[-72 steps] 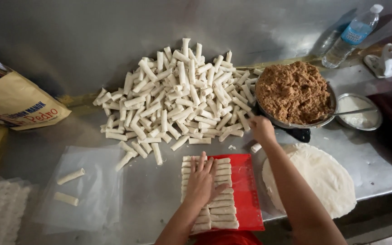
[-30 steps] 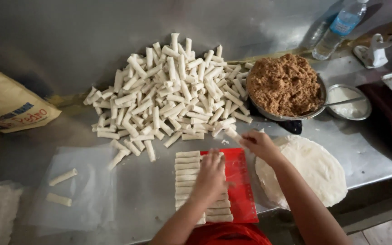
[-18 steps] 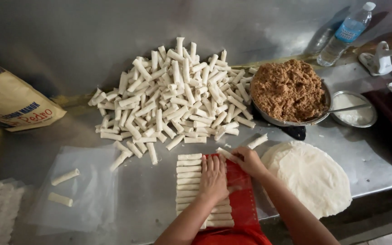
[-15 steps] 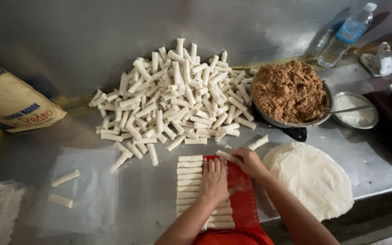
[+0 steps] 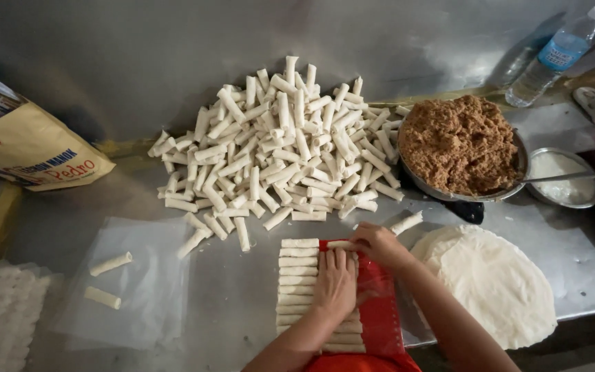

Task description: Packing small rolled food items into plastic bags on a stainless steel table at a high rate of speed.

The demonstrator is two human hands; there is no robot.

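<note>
A row of white rolled pastry sticks [image 5: 299, 275] lies stacked crosswise on a red tray [image 5: 381, 310], which sits at the near edge of the metal worktop [image 5: 242, 303]. The left hand [image 5: 335, 282] rests flat, palm down and fingers spread, on the right part of that row, its grip released and pressing rather than grasping. The right hand [image 5: 379, 242] is at the tray's far end, fingertips pinched on a single roll [image 5: 339, 244] that lies across the top of the row; its grip is clenched on that roll.

Just beyond the tray, a loose roll [image 5: 406, 222] lies alone on the worktop. Farther from the tray, toward the back wall, a large heap of the same rolls [image 5: 280, 148] spreads out. To the tray's right lies a stack of round, pale wrappers [image 5: 497, 282], partly overhanging the worktop edge. Behind the wrappers, a dark pan of brown minced filling [image 5: 459, 145] stands, with a small metal bowl [image 5: 565, 178] of white paste just beside it and a clear plastic water bottle [image 5: 552, 55] behind both.

To the tray's left, a clear plastic sheet [image 5: 136, 282] carries two separate rolls [image 5: 110, 263]. Beyond it, far left, a yellow paper sack [image 5: 32, 145] leans against the wall.
</note>
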